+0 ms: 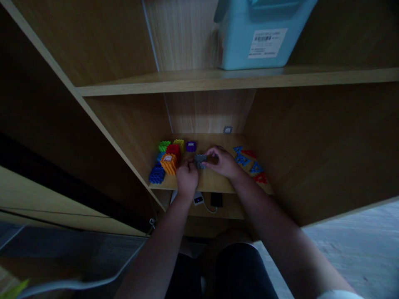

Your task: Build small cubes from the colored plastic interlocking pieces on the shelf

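Note:
Both my hands reach into a low wooden shelf (215, 182). Between them is a small grey toothed block (200, 160). My left hand (187, 176) is curled against its left side. My right hand (222, 161) pinches it from the right and top. To the left stands a cluster of plastic toothed cubes: orange (169, 162), red (173, 149), green (163, 145), yellow (180, 143), and a blue one (156, 175) at the shelf's front edge. A purple cube (190, 145) sits behind the grey block.
Flat blue and red toothed pieces (251, 164) lie on the shelf's right part. A small grey piece (227, 129) sits at the back. A light-blue bin (258, 33) stands on the shelf above. Below the shelf are a white adapter (198, 199) and a dark device (216, 199).

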{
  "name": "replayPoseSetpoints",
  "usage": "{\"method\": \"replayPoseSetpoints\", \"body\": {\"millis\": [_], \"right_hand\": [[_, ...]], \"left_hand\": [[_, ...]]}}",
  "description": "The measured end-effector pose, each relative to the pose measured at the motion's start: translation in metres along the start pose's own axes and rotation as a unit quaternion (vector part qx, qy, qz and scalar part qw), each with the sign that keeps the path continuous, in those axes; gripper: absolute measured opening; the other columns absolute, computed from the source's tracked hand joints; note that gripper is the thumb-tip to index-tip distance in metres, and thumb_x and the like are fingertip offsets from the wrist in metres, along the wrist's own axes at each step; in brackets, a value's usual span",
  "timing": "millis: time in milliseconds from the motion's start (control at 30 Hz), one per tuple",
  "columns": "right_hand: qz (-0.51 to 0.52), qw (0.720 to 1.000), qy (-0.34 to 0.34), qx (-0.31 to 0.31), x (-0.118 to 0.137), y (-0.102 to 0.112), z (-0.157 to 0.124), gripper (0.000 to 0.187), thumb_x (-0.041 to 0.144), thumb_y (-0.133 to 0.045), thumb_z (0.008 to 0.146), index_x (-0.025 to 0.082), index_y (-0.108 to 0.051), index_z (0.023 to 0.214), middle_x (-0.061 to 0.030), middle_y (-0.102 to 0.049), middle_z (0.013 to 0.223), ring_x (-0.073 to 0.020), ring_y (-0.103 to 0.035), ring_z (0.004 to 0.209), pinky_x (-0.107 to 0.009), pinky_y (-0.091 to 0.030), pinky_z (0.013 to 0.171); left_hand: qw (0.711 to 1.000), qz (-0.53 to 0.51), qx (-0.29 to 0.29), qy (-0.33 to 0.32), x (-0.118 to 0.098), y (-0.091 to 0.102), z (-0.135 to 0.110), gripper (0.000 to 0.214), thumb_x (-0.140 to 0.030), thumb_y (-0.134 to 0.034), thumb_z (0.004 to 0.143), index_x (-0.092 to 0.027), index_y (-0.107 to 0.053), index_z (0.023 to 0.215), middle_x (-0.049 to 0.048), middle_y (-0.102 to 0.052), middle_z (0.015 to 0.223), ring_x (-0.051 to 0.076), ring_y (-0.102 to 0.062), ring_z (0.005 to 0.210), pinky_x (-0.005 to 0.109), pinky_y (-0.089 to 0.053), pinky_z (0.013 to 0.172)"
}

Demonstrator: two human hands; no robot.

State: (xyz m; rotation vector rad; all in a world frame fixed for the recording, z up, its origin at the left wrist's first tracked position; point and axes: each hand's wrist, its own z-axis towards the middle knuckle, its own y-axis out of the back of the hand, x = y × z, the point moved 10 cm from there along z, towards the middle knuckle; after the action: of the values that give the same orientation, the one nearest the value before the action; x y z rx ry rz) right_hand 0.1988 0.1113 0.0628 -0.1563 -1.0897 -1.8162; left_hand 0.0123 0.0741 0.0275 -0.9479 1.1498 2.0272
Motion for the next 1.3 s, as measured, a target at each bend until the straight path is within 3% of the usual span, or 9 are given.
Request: {"method": "replayPoseSetpoints", "body": {"millis": [567, 900, 1300], "right_hand": [[0.009, 1.0, 0.004, 0.008, -0.004, -0.004, -0.002, 0.031, 0.045, -0.082, 0.089, 0.028, -0.064, 0.108, -0.0047, -0.076, 0.106, -0.0233, -0.067, 0.094, -0.039, -0.056, 0.087], [0.025, 0.999, 0.007, 0.024, -0.006, -0.011, -0.003, 0.048, 0.044, -0.088, 0.083, 0.026, -0.061, 0.119, -0.006, -0.073, 0.115, -0.0237, -0.067, 0.099, -0.039, -0.055, 0.09], [0.038, 0.999, -0.001, 0.028, -0.006, -0.017, -0.002, 0.049, 0.041, -0.085, 0.084, 0.026, -0.058, 0.122, -0.0071, -0.073, 0.119, -0.0228, -0.068, 0.102, -0.039, -0.055, 0.092]], "left_hand": [[1.0, 0.005, 0.002, 0.006, 0.0, 0.0, 0.0, 0.034, -0.021, -0.047, 0.099, -0.017, -0.079, 0.11, 0.0098, -0.082, 0.09, 0.024, -0.078, 0.087, 0.032, -0.057, 0.084], [1.0, 0.004, 0.006, 0.013, -0.001, 0.0, 0.0, 0.035, -0.02, -0.047, 0.099, -0.017, -0.079, 0.112, 0.0099, -0.082, 0.093, 0.024, -0.078, 0.09, 0.032, -0.057, 0.087], [1.0, -0.002, 0.005, 0.01, -0.002, 0.0, 0.0, 0.036, -0.02, -0.047, 0.098, -0.016, -0.079, 0.114, 0.0092, -0.082, 0.092, 0.023, -0.078, 0.087, 0.032, -0.058, 0.086]]}}
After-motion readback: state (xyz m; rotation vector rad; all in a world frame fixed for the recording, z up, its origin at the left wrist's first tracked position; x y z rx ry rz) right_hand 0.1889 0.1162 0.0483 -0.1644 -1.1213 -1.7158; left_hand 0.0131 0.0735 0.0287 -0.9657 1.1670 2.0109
